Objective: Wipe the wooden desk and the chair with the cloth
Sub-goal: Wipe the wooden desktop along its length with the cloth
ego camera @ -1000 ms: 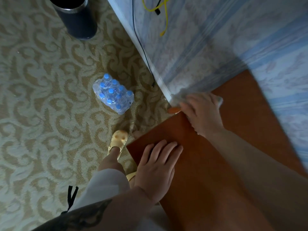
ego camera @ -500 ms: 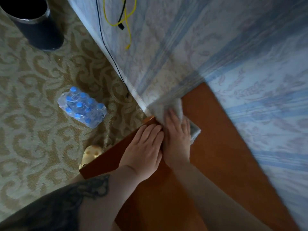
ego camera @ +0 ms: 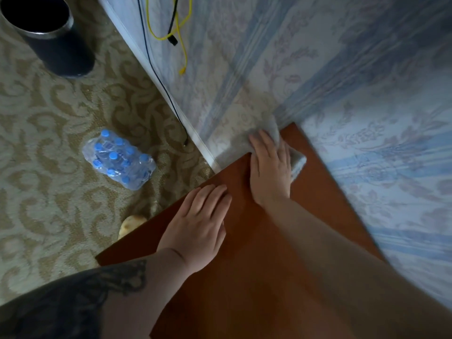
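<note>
Pressing flat-fingered, the right hand [ego camera: 270, 171] holds a cloth [ego camera: 297, 162] on the orange-brown worktop [ego camera: 318, 192] at centre frame; the left hand [ego camera: 198, 225] lies spread beside it.

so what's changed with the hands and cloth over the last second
The right hand slid the cloth from the desk's near-left corner toward the far corner by the wall. The left hand moved up along the left edge of the desk. Unchanged: both hands press flat, and the water bottle pack lies on the carpet.
</note>
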The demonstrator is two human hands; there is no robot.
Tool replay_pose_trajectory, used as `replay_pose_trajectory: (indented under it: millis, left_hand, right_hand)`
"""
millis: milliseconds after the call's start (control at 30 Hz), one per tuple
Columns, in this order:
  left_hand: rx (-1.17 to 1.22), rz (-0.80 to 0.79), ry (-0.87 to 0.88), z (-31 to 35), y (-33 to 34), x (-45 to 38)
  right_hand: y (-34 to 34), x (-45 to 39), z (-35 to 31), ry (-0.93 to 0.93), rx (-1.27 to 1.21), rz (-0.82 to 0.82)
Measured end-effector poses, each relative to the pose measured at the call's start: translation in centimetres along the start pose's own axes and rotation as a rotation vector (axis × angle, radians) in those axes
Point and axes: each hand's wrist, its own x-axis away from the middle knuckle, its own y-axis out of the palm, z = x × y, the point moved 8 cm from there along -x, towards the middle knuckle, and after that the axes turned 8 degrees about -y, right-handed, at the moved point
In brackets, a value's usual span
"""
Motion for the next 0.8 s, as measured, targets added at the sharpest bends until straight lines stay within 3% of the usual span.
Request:
replay_pose_trajectory:
  millis: [67,100,200,233,267,300,400,433,467,500,600,633,667,800]
  left_hand:
    - [-0.012,0.003,-0.001,0.0,0.0,0.0]
    - [-0.013,0.006,-0.003,0.0,0.0,0.0]
    - [-0.002,0.006,-0.019,0.0,-0.1,-0.1]
    - [-0.002,0.006,-0.022,0.0,-0.1,0.0]
    - [-0.004,0.013,-0.023,-0.1,-0.1,0.0]
    - [-0.006,0.024,-0.020,0.0,-0.1,0.0]
    - [-0.009,0.056,-0.012,0.0,-0.1,0.1]
    - [-0.005,0.060,-0.013,-0.1,-0.2,0.1]
    - [0.003,0.062,-0.013,-0.1,-0.2,0.0]
    - [0.010,0.071,-0.014,-0.2,-0.2,0.0]
    - [0.027,0.087,-0.022,-0.3,-0.1,0.1]
    - [0.030,0.095,-0.020,-0.3,-0.1,0.1]
    - [0.034,0.101,-0.018,-0.3,0.0,0.1]
    - [0.027,0.089,-0.034,-0.5,0.1,0.0]
  right_hand:
    - [-0.3,-1.6,0.5,-0.264,0.003,-0.133]
    - [-0.8,-2.0,2.9,-0.224,-0.019,-0.136]
    - [-2.5,2.7,9.0,0.384,-0.058,0.189]
    - [-1.8,5.7,7.9,0.552,-0.053,0.267]
    - [-0.8,7.7,5.6,0.597,-0.065,0.281]
    - [0.1,8.6,2.9,0.530,-0.083,0.237]
    - [1.3,7.6,-3.1,-0.118,-0.034,-0.040]
    - [1.0,6.8,-2.6,-0.255,-0.027,-0.090]
    - [0.8,6.3,-1.1,-0.252,-0.030,-0.093]
    - [0.4,6.0,1.3,-0.091,-0.051,-0.028]
    - [-0.2,10.8,5.5,0.740,-0.092,0.330]
    - [0.3,11.8,3.5,0.816,-0.097,0.358]
    - [0.8,11.9,1.0,0.781,-0.103,0.338]
    - [1.1,10.2,-3.6,0.229,-0.123,0.053]
